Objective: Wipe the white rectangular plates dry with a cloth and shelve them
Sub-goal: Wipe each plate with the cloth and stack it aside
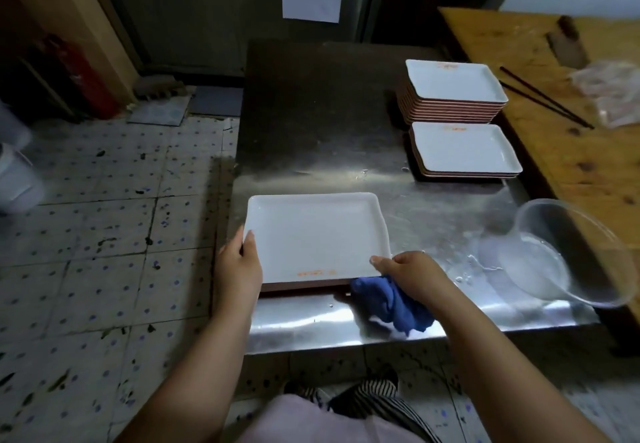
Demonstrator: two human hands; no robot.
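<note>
While the left hand [239, 262] grips the near-left rim of one white plate [315, 234], thumb over the edge, the right hand [408, 271] pinches the near-right corner with a blue cloth [391, 298] bunched under its curled fingers. Plate sits at the near edge of the steel table [311, 130], which shows water droplets. Two plate stacks [457, 96] stand well apart at the far right, beside a clear plastic tub [568, 252]. Judgement: plate looks rigid, glazed, probably slick when wet and breakable; hold by opposite rims, cloth-side grip for friction, avoid one-handed lifts.
</note>
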